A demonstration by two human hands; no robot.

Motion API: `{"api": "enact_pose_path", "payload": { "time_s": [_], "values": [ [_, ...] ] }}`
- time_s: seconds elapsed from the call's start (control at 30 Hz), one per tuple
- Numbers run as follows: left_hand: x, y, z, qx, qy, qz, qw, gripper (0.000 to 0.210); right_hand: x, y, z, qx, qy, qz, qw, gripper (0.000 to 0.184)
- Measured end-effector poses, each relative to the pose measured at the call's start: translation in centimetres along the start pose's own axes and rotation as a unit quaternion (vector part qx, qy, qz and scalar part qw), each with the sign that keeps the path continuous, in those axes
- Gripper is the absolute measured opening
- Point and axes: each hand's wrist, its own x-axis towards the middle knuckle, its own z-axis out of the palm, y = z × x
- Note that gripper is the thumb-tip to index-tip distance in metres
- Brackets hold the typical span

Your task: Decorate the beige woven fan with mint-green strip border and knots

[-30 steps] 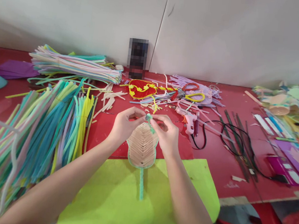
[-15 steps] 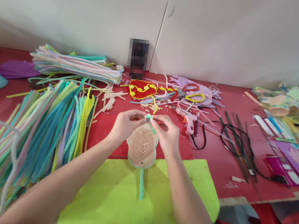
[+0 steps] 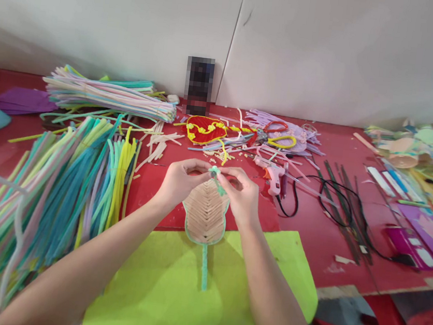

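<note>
My left hand (image 3: 184, 181) and my right hand (image 3: 240, 190) meet near the middle of the view, fingertips pinching a small green pipe-cleaner flower (image 3: 214, 170) between them. Below the fingers lies a pipe-cleaner fan (image 3: 206, 213) with a peach ribbed face, a mint-green edge and a green handle (image 3: 204, 266). Its top is partly hidden by my hands. The handle lies over a yellow-green sheet (image 3: 140, 284). Just beyond my fingers rests a red fan (image 3: 206, 131) with yellow trim.
Bundled pipe cleaners (image 3: 68, 187) crowd the left, with another bundle (image 3: 110, 95) behind. Scissors (image 3: 281, 140) and a pink glue gun (image 3: 273, 177) with a black cord (image 3: 347, 198) sit to the right. Paper pieces (image 3: 429, 150) and a magenta box (image 3: 412, 247) lie farther right.
Hardly anything differs. My hands stay over the fan's top, still pinching the green flower, with only a very slight shift.
</note>
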Motion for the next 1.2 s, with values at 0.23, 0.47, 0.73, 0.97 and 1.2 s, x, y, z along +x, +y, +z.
{"api": "enact_pose_path", "payload": {
  "time_s": [0.23,0.47,0.73,0.97,1.2],
  "values": [
    [0.2,-0.1,-0.1,0.010,-0.004,0.004,1.000,0.019,0.0,0.1,0.0,0.006,-0.006,0.003,1.000,0.019],
    [0.4,-0.1,-0.2,0.002,0.003,-0.005,1.000,0.020,0.4,0.1,-0.7,0.007,-0.017,0.023,1.000,0.024],
    [0.3,-0.1,-0.1,-0.015,0.004,-0.002,1.000,0.024,0.4,0.6,-0.8,-0.054,-0.047,-0.005,0.997,0.018],
    [0.4,0.3,-0.2,-0.011,-0.017,-0.039,0.999,0.027,0.4,0.7,-1.0,-0.055,-0.049,-0.016,0.997,0.014],
    [0.3,0.3,-0.2,0.056,-0.019,-0.020,0.998,0.024,0.4,0.5,-0.9,-0.075,-0.056,-0.025,0.995,0.014]
  ]
}}
